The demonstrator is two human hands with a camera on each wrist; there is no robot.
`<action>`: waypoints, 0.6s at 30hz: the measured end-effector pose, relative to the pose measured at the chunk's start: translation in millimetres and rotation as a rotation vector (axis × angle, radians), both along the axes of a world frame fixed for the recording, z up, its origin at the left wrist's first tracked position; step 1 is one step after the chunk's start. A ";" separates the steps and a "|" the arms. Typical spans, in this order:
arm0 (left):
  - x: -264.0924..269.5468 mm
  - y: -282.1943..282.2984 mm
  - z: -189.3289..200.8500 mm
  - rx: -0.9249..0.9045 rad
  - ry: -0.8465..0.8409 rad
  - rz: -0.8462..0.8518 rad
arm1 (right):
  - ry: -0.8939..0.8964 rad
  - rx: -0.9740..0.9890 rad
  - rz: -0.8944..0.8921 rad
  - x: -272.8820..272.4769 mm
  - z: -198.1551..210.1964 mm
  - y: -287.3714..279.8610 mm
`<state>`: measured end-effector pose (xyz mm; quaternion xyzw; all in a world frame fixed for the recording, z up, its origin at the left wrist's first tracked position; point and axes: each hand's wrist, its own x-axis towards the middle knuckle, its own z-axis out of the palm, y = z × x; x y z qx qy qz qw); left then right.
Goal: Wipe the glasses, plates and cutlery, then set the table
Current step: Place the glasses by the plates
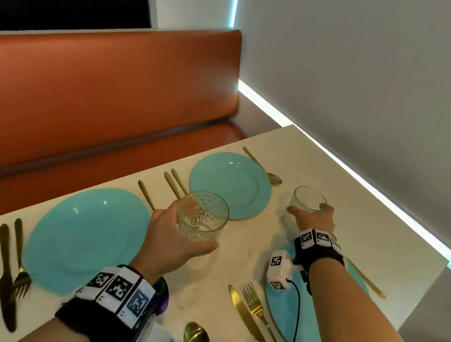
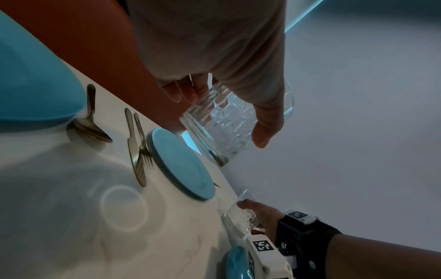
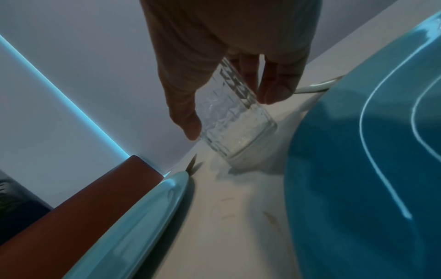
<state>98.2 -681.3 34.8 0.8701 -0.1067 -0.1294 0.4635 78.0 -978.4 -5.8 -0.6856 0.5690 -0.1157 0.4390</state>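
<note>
Each hand's fingers are curled round a glass: the left hand [image 1: 171, 238] holds the left glass [image 1: 203, 216] above the table [image 1: 220, 282], the right hand [image 1: 315, 219] the right glass [image 1: 307, 199] near the far plate [image 1: 229, 185]. Plates and cutlery are already laid, so only the glasses seem left to be placed. Only in the right wrist view is the right glass's base seen tilted, at or just off the table.

Free: bare white worktop [image 1: 225, 258] strip between plates | Obstacles: three round turquoise plates [image 1: 84, 236], gold cutlery [image 1: 255, 317], grey wall [image 1: 369, 83] alongside
</note>
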 end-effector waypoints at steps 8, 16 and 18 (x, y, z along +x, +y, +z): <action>1.7 -16.6 -11.7 -0.024 0.043 -0.029 | -0.023 0.015 0.009 -0.6 -3.6 -5.8; -7.6 -17.2 -9.3 -0.111 0.092 -0.026 | -0.063 -0.067 0.058 -18.8 30.0 30.2; -9.4 -16.5 -6.5 -0.164 0.126 -0.017 | -0.234 -0.024 0.309 -32.6 42.6 58.9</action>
